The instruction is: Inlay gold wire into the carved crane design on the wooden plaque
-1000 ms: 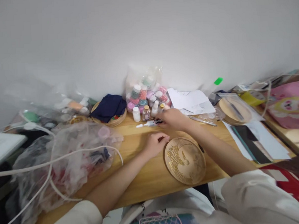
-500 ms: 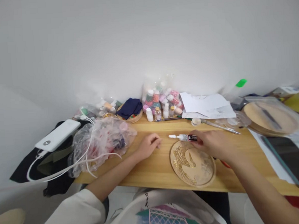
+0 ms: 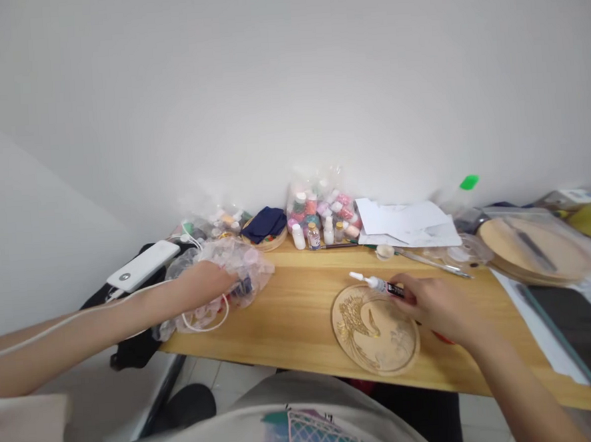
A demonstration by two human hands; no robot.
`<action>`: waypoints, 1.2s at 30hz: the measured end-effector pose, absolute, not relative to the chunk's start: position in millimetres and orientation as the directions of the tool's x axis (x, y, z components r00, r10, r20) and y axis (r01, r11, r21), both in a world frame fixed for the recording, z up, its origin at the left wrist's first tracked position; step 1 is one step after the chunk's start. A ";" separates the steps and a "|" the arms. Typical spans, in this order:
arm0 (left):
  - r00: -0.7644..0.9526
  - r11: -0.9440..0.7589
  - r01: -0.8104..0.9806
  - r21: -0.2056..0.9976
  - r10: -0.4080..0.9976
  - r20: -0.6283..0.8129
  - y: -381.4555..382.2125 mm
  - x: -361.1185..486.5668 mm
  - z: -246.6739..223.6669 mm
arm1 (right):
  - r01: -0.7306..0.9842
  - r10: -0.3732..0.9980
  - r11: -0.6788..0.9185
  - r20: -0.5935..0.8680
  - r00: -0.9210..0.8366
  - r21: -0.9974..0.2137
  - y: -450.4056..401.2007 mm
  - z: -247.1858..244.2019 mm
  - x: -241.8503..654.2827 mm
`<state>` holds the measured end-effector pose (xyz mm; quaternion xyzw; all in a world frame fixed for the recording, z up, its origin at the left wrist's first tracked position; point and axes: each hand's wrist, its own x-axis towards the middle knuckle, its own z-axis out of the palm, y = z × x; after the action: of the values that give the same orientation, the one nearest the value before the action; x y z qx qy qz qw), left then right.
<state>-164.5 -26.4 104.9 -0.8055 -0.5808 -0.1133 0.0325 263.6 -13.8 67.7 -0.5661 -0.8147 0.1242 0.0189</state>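
Note:
My right hand is closed round a glue tube marked B-7000, its white nozzle pointing up and left. Just below the tube lies a round wooden plaque with a gold bird design on its left part and a fainter pattern at the right. Over on the left, my left hand is at the crumpled clear plastic bag. Its fingers are hidden at the bag, so their pose does not show. A white cable runs across the left forearm.
Small bottles and a bag of colourful jars line the wall. White papers lie right of them. A phone and bagged wooden discs sit at right, a white power bank at left.
My left hand has moved left from the middle of the table to the plastic bag. My right hand still holds the glue tube, now slightly lower and tilted more. The camera view has shifted.

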 end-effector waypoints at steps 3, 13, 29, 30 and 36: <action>0.270 -0.268 0.963 -0.033 0.953 0.137 -32.2 -166.7 132.0 | 0.911 0.932 0.327 -0.071 -0.355 -0.253 -15.0 68.8 272.0; -0.091 0.208 0.959 -0.194 0.872 0.482 58.5 -140.2 231.4 | 0.908 0.938 0.316 -0.051 -0.342 -0.276 -25.0 72.3 276.2; 0.307 -0.345 0.893 0.288 0.936 0.171 42.0 -108.5 78.1 | 0.932 0.932 0.304 -0.142 -0.334 -0.199 -17.5 79.8 259.0; 0.334 -0.369 0.846 0.385 0.930 0.157 36.0 -101.3 74.0 | 0.934 0.927 0.315 -0.160 -0.341 -0.168 -17.0 81.2 255.5; 0.498 -0.313 0.546 0.777 0.867 -0.001 13.0 -42.2 51.9 | 0.900 0.880 0.425 -0.277 -0.386 0.097 -16.4 91.7 222.6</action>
<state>-42.2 13.0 51.9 -0.7811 -0.4523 -0.2152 -0.3728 222.6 -16.4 91.7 -0.5352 -0.8316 0.0348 -0.1443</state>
